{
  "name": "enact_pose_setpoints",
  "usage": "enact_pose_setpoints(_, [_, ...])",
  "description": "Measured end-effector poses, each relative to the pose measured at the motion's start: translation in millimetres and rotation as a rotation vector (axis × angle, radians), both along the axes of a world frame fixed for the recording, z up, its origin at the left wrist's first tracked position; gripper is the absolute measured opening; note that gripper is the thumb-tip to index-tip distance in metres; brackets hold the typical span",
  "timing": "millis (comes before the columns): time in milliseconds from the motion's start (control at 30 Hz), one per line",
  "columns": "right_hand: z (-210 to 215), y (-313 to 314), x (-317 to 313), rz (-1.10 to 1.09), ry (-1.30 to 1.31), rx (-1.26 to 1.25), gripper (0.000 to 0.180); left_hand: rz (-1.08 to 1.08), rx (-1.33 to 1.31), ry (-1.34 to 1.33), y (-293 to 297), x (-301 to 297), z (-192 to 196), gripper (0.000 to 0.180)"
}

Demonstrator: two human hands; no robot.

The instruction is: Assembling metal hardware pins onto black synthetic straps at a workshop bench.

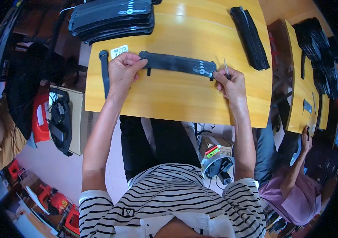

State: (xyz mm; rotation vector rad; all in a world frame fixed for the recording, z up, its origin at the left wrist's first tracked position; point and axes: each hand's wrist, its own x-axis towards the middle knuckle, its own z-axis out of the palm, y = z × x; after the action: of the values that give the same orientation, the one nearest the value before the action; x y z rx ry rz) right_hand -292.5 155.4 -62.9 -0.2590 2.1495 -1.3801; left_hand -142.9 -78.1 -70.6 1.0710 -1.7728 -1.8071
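A flat black strap (173, 63) with a white printed pattern near its right end is stretched level just above the yellow table. My left hand (123, 72) pinches its left end between thumb and fingers, beside a rounded tab. At the other end, my right hand (232, 84) grips the strap's corner with the thumb and fingertips. A thin, pointed metal tool (226, 65) also sticks up from my right hand; its handle is mostly hidden, so its kind is unclear. Left of my left hand lies a narrow black strip (104, 73), with a white printed label (119, 51) close by.
A stack of similar black straps (113, 22) sits at the table's far left, and a long black bundle (250, 39) at the far right. Another table (295, 113) with black piles stands to the right, where a person in purple (292, 194) works. A cardboard box (77, 119) stands left.
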Motion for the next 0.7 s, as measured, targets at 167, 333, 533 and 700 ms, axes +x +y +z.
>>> enact_pose_setpoints(167, [3.7,-0.1,2.1,-0.020,-0.026,-0.002,0.016,-0.021,-0.004,0.006,0.0,-0.3,-2.0,0.014])
enact_pose_setpoints(333, [3.1,0.7,0.7,-0.015,-0.017,0.009,0.017,-0.021,-0.011,-0.027,0.7,-2.1,-1.3,0.014])
enact_pose_setpoints(533, [3.2,-3.0,1.3,-0.019,-0.016,0.010,0.016,-0.012,-0.045,-0.008,-3.7,-0.6,-7.0,0.013])
enact_pose_setpoints(700, [1.9,-0.6,-0.4,-0.015,0.012,0.021,0.017,-0.004,-0.039,-0.022,-0.6,-2.6,-5.6,0.013])
